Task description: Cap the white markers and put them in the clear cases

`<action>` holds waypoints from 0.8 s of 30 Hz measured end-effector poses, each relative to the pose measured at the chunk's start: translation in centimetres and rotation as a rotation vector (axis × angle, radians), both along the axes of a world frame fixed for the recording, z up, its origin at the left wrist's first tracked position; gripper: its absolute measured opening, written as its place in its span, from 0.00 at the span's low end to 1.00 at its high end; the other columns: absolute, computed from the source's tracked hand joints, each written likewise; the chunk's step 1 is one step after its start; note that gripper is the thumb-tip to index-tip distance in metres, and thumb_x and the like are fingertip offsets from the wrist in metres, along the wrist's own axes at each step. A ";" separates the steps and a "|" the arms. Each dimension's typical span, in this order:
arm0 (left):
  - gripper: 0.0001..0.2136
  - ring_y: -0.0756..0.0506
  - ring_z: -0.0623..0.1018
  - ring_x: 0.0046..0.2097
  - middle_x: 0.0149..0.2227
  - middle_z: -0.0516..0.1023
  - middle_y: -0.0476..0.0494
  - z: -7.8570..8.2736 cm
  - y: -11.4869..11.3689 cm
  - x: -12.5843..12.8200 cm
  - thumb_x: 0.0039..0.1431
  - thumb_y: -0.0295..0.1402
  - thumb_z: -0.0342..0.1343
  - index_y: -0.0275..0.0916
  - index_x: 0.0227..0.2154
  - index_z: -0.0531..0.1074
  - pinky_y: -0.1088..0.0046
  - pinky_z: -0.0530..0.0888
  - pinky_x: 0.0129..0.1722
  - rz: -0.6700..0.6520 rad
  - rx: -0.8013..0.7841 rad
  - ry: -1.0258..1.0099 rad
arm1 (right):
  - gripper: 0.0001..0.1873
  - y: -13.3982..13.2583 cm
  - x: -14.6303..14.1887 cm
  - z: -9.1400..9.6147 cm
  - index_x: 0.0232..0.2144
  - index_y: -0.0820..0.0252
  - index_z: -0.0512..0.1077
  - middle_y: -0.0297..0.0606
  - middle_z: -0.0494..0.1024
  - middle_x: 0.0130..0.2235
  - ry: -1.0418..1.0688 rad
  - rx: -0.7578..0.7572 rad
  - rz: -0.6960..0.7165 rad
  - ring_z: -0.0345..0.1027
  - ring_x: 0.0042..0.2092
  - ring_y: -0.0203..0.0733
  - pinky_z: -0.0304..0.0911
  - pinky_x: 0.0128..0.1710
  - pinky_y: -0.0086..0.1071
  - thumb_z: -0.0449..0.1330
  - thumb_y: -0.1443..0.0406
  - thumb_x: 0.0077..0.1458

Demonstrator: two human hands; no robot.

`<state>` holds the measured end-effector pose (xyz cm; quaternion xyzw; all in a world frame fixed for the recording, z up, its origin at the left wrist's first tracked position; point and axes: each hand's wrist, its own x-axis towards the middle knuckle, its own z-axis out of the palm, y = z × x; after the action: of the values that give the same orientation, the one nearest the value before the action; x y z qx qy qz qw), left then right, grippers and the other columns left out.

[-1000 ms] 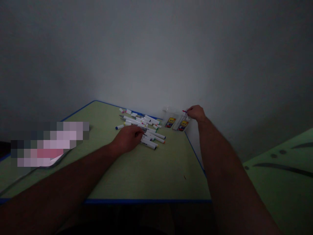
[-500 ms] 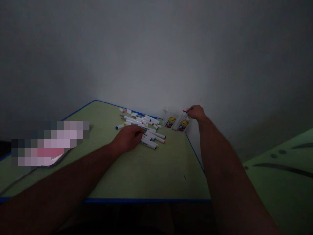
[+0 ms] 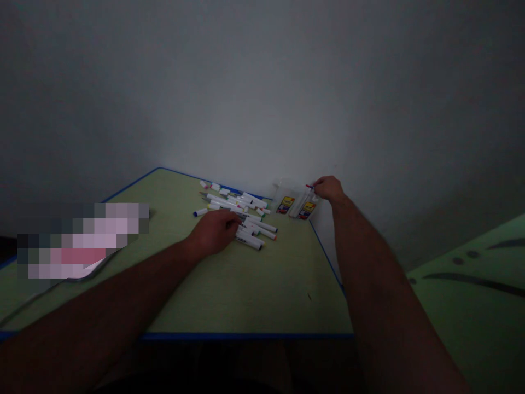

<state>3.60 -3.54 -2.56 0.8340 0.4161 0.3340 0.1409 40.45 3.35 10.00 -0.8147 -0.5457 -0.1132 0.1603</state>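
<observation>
Several white markers (image 3: 251,200) with coloured ends lie in a loose pile at the table's far side. My left hand (image 3: 215,231) rests over the near left part of this pile, its fingers closed; what they hold, if anything, is hidden. To the right stand two clear plastic cases (image 3: 285,200) with yellow and dark labels. My right hand (image 3: 328,189) is at the top of the right-hand case (image 3: 307,209), fingers pinched on a marker (image 3: 310,187) whose blue end shows. Beside it in that case is a white marker with a red end.
The pale green table (image 3: 246,295) has a blue edge and meets a grey wall (image 3: 262,98). At left lies a pixelated, pinkish flat object (image 3: 88,271) with a cable. A green patterned surface (image 3: 484,290) is at the lower right.
Almost nothing differs. Both hands keep their places, and the view has shifted very slightly.
</observation>
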 end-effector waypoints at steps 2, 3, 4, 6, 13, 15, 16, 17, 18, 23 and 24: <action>0.13 0.42 0.80 0.39 0.38 0.84 0.39 -0.1 0.0 0.0 0.62 0.31 0.51 0.39 0.38 0.83 0.63 0.75 0.44 -0.001 -0.001 0.001 | 0.11 0.0 -0.1 0.0 0.35 0.63 0.83 0.49 0.84 0.42 -0.003 0.005 -0.004 0.79 0.46 0.49 0.72 0.48 0.36 0.63 0.73 0.50; 0.13 0.42 0.80 0.39 0.38 0.84 0.39 -0.1 0.1 0.0 0.62 0.31 0.51 0.39 0.38 0.83 0.63 0.75 0.44 -0.002 -0.003 0.001 | 0.11 -0.1 -0.1 0.0 0.36 0.64 0.83 0.49 0.84 0.43 0.002 0.007 -0.005 0.79 0.46 0.49 0.72 0.48 0.36 0.64 0.73 0.50; 0.14 0.41 0.80 0.39 0.38 0.84 0.39 -0.2 0.1 0.0 0.62 0.31 0.51 0.38 0.39 0.83 0.63 0.75 0.44 -0.002 -0.005 0.001 | 0.11 -0.1 0.0 0.0 0.36 0.64 0.83 0.50 0.84 0.43 0.010 0.011 -0.005 0.79 0.46 0.49 0.72 0.48 0.36 0.64 0.73 0.50; 0.14 0.41 0.80 0.39 0.38 0.84 0.39 -0.3 0.1 0.0 0.62 0.32 0.51 0.38 0.39 0.83 0.62 0.75 0.44 0.001 -0.007 0.003 | 0.12 -0.1 0.0 0.0 0.37 0.65 0.83 0.51 0.84 0.43 0.028 0.024 -0.006 0.79 0.47 0.50 0.71 0.48 0.36 0.64 0.72 0.50; 0.14 0.40 0.81 0.41 0.39 0.84 0.38 -0.3 0.2 0.0 0.62 0.31 0.51 0.37 0.39 0.83 0.62 0.75 0.45 0.002 -0.004 0.009 | 0.13 -0.3 0.1 0.1 0.38 0.66 0.83 0.49 0.84 0.39 0.086 0.123 0.003 0.79 0.43 0.48 0.71 0.47 0.37 0.62 0.72 0.50; 0.14 0.40 0.81 0.41 0.39 0.84 0.38 -0.2 0.2 0.0 0.62 0.31 0.51 0.38 0.39 0.83 0.62 0.75 0.46 0.007 -0.006 0.015 | 0.13 -0.5 0.0 0.1 0.37 0.66 0.83 0.49 0.84 0.39 0.097 0.159 0.014 0.78 0.43 0.47 0.70 0.46 0.36 0.62 0.72 0.49; 0.14 0.40 0.81 0.42 0.39 0.84 0.38 -0.1 0.1 0.0 0.61 0.31 0.51 0.38 0.39 0.83 0.62 0.75 0.46 0.010 -0.010 0.017 | 0.12 -0.6 -0.1 0.1 0.37 0.66 0.83 0.50 0.84 0.39 0.099 0.182 0.018 0.78 0.43 0.47 0.70 0.46 0.36 0.62 0.72 0.49; 0.14 0.40 0.81 0.42 0.39 0.84 0.39 0.0 0.1 0.0 0.61 0.31 0.51 0.38 0.39 0.83 0.62 0.75 0.46 0.013 -0.017 0.019 | 0.12 -0.8 -0.2 0.1 0.36 0.66 0.83 0.50 0.84 0.39 0.096 0.210 0.024 0.78 0.43 0.47 0.70 0.46 0.36 0.62 0.72 0.49; 0.14 0.40 0.81 0.42 0.40 0.84 0.39 0.0 0.1 0.0 0.61 0.31 0.51 0.38 0.39 0.83 0.62 0.75 0.46 0.014 -0.027 0.020 | 0.12 -1.0 -0.4 0.1 0.35 0.66 0.83 0.49 0.84 0.39 0.090 0.242 0.030 0.78 0.44 0.48 0.70 0.47 0.36 0.62 0.72 0.49; 0.14 0.40 0.81 0.42 0.41 0.85 0.38 0.1 0.3 0.0 0.61 0.31 0.51 0.38 0.39 0.83 0.62 0.75 0.48 0.029 -0.057 0.028 | 0.11 -2.5 -1.9 0.1 0.35 0.65 0.82 0.48 0.84 0.38 0.094 0.412 0.075 0.78 0.43 0.49 0.69 0.47 0.39 0.60 0.70 0.52; 0.14 0.40 0.81 0.43 0.41 0.85 0.38 0.0 0.3 0.0 0.61 0.32 0.51 0.38 0.39 0.83 0.61 0.75 0.48 0.031 -0.058 0.024 | 0.11 -2.9 -2.3 0.0 0.35 0.65 0.82 0.48 0.84 0.38 0.115 0.443 0.093 0.78 0.42 0.48 0.69 0.47 0.40 0.60 0.69 0.53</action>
<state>3.55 -3.21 -2.54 0.8269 0.4403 0.3138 0.1546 38.13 0.46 9.97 -0.7387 -0.5345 -0.1759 0.3711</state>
